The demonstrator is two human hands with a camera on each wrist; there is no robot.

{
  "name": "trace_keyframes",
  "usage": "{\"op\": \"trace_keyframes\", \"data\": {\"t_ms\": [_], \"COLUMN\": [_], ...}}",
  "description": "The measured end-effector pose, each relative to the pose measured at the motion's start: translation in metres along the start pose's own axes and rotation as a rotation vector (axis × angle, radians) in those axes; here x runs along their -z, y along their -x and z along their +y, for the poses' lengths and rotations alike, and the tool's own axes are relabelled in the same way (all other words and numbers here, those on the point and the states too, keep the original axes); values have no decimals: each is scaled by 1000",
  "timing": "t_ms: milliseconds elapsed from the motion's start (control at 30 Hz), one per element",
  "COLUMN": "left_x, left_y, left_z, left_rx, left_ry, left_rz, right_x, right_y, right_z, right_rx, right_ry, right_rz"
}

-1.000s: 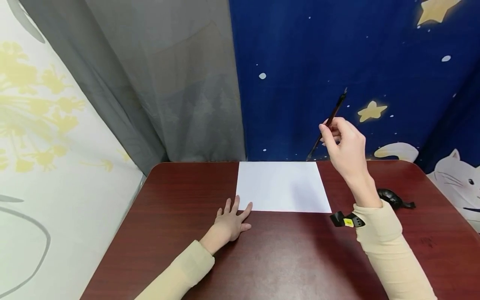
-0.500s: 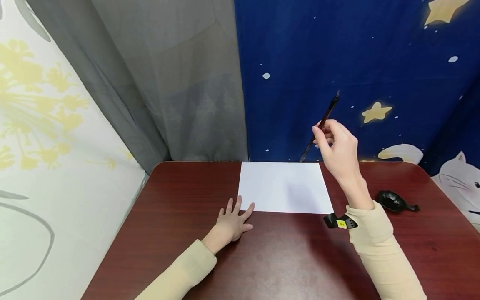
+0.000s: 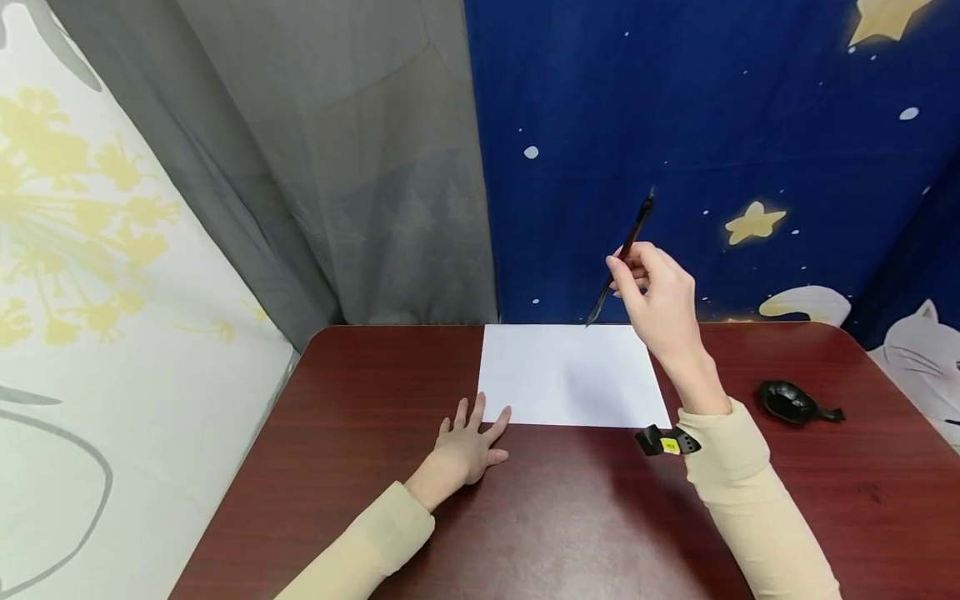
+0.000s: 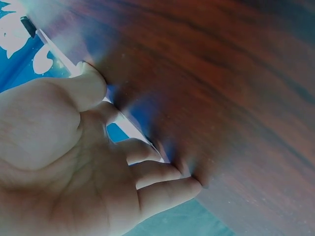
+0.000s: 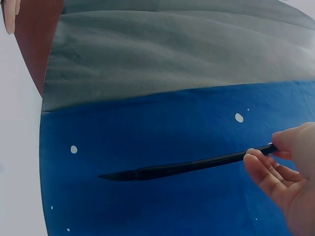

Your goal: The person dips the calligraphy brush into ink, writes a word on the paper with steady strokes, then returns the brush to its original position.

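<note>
My right hand point(image 3: 660, 296) pinches a dark calligraphy brush point(image 3: 633, 233) by its shaft, above the far right part of a white sheet of paper point(image 3: 547, 367). The brush slants, its tip low and to the left. In the right wrist view the brush point(image 5: 192, 166) has a pointed black tip, apart from the paper point(image 5: 19, 147). My left hand point(image 3: 463, 450) lies with spread, straight fingers at the paper's near left corner, fingertips on its edge. The left wrist view shows this hand point(image 4: 98, 147) palm side, fingertips against the tabletop. No marks show on the paper.
A black ladle-shaped dish point(image 3: 791, 402) with a short handle sits on the right side of the red-brown table point(image 3: 360, 400). Behind the table's far edge hang a grey curtain point(image 3: 375, 167) and a blue starry curtain point(image 3: 570, 108). A white patterned wall point(image 3: 112, 400) stands at left.
My right hand has moved left with the brush, away from the black dish and over the paper's far edge. My left hand has kept its place on the paper's corner.
</note>
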State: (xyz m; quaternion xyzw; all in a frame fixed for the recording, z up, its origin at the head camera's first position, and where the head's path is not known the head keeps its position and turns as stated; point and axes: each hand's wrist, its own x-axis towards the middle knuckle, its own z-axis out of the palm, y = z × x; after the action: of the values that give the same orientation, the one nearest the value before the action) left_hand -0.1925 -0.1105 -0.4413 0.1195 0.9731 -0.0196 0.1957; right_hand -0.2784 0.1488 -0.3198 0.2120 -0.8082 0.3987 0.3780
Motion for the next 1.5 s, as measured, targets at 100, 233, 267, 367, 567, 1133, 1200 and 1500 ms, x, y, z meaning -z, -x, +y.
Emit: {"op": "trace_keyframes", "data": {"t_ms": [100, 233, 267, 367, 567, 1133, 1200, 1500], "left_x": [0, 0, 0, 1, 0, -2, -2, -1], "left_y": [0, 0, 1, 2, 2, 2, 1, 2], "left_z": [-1, -2, -2, -3, -3, 1, 1, 4], "left_rx": [4, 12, 14, 19, 20, 32, 35, 20], "left_ry": [-3, -10, -10, -4, 9, -9, -13, -1], "left_rz": [-3, -6, -7, -8, -8, -2, 2, 9], "right_x": [-4, -11, -13, -20, -32, -53, -55, -64], "right_y": [-2, -4, -5, -6, -7, -7, -8, -5], "right_z": [-2, -5, -6, -9, -12, -18, -18, -18], "right_rx": [6, 11, 11, 3, -7, 0, 4, -3], "right_ry": [-5, -9, -14, -33, -63, -100, -106, -113], "right_rz": [-9, -23, -28, -41, -66, -106, -111, -115]}}
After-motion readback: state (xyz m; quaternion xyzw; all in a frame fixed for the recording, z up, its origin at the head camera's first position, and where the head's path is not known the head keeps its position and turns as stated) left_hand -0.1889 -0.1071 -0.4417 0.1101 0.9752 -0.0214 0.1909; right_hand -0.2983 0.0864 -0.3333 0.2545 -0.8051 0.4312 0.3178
